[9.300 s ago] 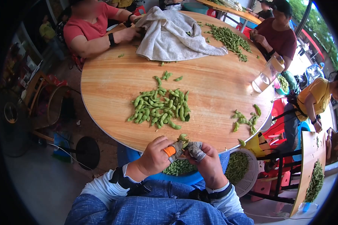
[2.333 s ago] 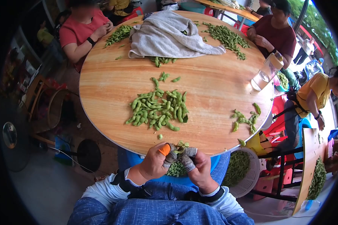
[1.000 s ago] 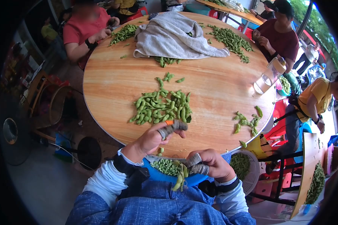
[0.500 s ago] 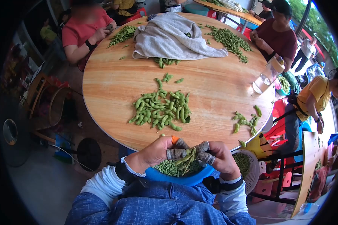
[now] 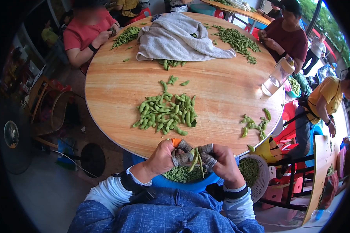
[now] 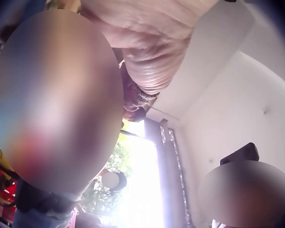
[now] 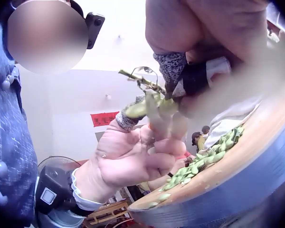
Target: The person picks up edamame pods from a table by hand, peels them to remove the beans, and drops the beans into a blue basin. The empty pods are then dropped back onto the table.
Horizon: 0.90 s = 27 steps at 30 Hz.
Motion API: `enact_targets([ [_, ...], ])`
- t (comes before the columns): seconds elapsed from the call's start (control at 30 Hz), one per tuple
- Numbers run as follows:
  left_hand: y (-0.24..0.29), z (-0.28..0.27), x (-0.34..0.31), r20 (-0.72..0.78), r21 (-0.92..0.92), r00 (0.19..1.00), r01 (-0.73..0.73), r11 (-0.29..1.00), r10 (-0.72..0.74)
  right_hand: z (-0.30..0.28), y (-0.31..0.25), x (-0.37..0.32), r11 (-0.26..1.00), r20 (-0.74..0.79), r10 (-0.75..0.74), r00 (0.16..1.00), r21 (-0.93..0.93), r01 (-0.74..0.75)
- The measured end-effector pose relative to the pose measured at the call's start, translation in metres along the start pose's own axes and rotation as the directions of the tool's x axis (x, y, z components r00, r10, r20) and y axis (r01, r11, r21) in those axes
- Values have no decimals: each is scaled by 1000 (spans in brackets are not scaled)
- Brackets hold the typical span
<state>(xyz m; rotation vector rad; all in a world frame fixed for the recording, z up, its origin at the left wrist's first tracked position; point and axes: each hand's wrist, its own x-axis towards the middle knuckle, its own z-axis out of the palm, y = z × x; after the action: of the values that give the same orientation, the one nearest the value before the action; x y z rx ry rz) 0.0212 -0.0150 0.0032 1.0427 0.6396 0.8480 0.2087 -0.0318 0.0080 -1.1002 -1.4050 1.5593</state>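
At the near edge of the round table, the left hand and the right hand meet over a blue basin of shelled beans. Both wear grey finger covers, with an orange band on the left hand. Green pods on a stem are pinched between them. In the right wrist view the left hand holds a pod and the right hand grips the stem side. The left wrist view shows mostly the palm of the left hand, its fingers hidden.
A pile of pods lies on the table beyond the hands, a few pods to the right. Farther back are a grey cloth, a clear bottle and two seated people. A white basket stands lower right.
The left hand has come back from over the table to the right hand above the basin. The pods, which hung from the right hand, are now between both hands.
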Motion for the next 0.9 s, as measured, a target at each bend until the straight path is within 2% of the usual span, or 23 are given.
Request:
enact_targets([
  [0.1, -7, -6, 1, -33, 111, 997, -73, 991, 77, 0, -2, 1, 1000, -24, 20, 1000, 15, -19],
  [0.2, 2, -5, 1, -30, 19, 993, 112, 993, -112, -1, -2, 1, 999, -50, 11, 999, -40, -13],
  [0.3, 0, -9, 2, -11, 209, 959, 279, 937, -283, -2, -7, 0, 986, -86, -15, 996, -165, 0],
  [0.37, -10, -13, 0, 24, 259, 959, 268, 928, -283, -6, -5, 0, 952, -99, -24, 995, -306, -7],
  [0.4, -14, -14, -1, 42, 283, 958, 261, 923, -284, -8, -1, 1, 922, -115, -102, 988, -383, 50],
  [0.47, -16, -14, -2, 39, 183, 969, 233, 955, -244, -9, 8, 4, 833, -129, -259, 957, -532, 154],
  [0.57, -16, -14, -2, -3, -5, 974, 228, 974, -228, 4, 6, 4, 852, -441, -340, 830, -518, 74],
  [0.6, -16, -14, -3, -24, -74, 972, 230, 970, -233, 4, 1, 0, 857, -430, -399, 810, -489, 163],
  [0.67, -19, -12, -3, -80, -165, 969, 219, 962, -235, 9, -4, -12, 965, -239, -223, 945, -193, 179],
  [0.7, -20, -11, -2, -102, -209, 966, 213, 954, -238, 11, -3, -19, 988, -121, -152, 981, -40, 148],
  [0.73, -18, -10, 0, -72, -232, 969, 215, 949, -238, 17, 4, -22, 997, -37, -77, 996, -8, 77],
  [0.77, -13, -8, 0, -44, -255, 971, 217, 942, -236, 20, 7, -22, 997, -29, -16, 999, -77, 14],
  [0.83, -8, -4, 0, -19, -265, 971, 225, 938, -238, 31, 9, -14, 981, -108, 35, 994, 195, -13],
  [0.9, -5, -2, -1, -23, -239, 968, 236, 942, -249, 31, 6, -13, 942, -120, 87, 989, 332, -42],
])
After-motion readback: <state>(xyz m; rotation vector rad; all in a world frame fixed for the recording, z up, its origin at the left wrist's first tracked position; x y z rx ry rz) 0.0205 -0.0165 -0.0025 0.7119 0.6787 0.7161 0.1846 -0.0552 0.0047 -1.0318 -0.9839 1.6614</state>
